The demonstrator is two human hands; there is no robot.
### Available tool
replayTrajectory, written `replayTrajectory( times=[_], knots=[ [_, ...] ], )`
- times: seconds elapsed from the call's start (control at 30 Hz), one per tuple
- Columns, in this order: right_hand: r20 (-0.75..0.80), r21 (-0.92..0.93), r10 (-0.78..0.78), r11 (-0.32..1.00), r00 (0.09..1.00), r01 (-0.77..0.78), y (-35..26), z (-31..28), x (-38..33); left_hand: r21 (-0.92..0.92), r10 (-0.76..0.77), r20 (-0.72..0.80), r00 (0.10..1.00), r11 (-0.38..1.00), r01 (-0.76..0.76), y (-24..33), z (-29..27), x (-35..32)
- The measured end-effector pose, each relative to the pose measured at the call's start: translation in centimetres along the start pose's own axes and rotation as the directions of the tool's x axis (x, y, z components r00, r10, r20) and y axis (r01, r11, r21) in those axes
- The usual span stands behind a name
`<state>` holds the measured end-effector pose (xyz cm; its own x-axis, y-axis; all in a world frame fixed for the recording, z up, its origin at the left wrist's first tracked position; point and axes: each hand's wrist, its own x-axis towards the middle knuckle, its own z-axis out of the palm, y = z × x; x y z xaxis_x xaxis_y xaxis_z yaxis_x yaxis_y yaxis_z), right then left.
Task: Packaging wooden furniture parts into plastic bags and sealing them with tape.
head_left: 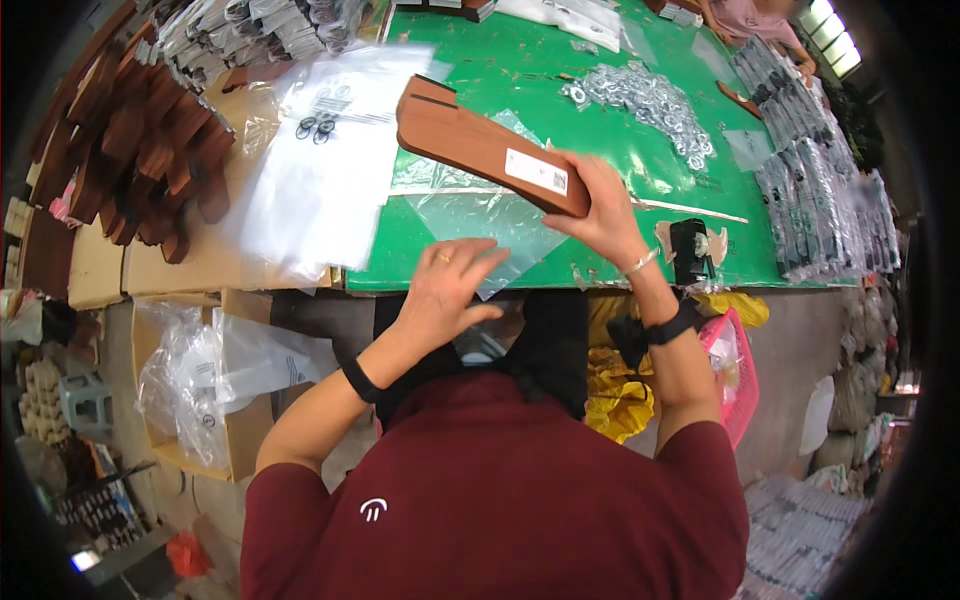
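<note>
My right hand (600, 205) grips one end of a long, flat brown wooden piece (455, 135) with a notched far end. A white label (536, 172) is stuck on its face. The piece is tilted and held above the green table, its far end pointing up and left. My left hand (450, 290) is empty at the table's near edge, fingers apart. Just beyond it a clear plastic bag (515, 250) lies flat on the table, partly under the wooden piece. Left of that lies a stack of larger clear bags (310, 200), with a few black rings (316, 127) on top.
Brown wooden pieces (140, 150) are heaped at the left. Small clear packets (640, 100) are piled at the far middle. Wrapped bundles (810, 190) line the right edge, near a black holder (690, 250). Below are a cardboard box (245, 440) and a pink basket (742, 390). Another person (765, 25) is at far right.
</note>
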<state>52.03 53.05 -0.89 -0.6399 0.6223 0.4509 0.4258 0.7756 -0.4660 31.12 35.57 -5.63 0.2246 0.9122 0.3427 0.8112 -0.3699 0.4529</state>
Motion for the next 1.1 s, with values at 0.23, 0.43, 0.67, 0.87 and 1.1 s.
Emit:
replayTrajectory(
  times=[0.23,0.43,0.67,0.87,1.1],
  knots=[
    [0.296,-0.074,-0.098,0.989,0.950,0.125,4.1,4.7,1.0,0.215,-0.039,-0.002,0.999,0.976,0.039,-1.0,4.7,-1.8],
    [0.349,0.050,-0.153,0.988,0.924,0.145,5.0,5.1,1.0,0.136,0.014,-0.094,0.995,0.991,-0.001,-1.3,4.5,-1.3],
    [0.435,0.097,-0.141,0.989,0.889,0.110,5.6,4.5,1.8,0.043,-0.093,-0.066,0.994,0.994,0.096,-1.6,4.4,0.1],
    [0.480,0.053,-0.151,0.988,0.864,0.143,5.1,4.5,1.9,0.219,0.055,-0.220,0.974,0.976,-0.006,-1.5,4.7,0.7],
    [0.698,0.297,-0.174,0.953,0.694,-0.059,6.2,3.7,5.0,0.241,0.022,-0.213,0.977,0.970,0.031,-1.4,5.8,-0.3]
  ],
)
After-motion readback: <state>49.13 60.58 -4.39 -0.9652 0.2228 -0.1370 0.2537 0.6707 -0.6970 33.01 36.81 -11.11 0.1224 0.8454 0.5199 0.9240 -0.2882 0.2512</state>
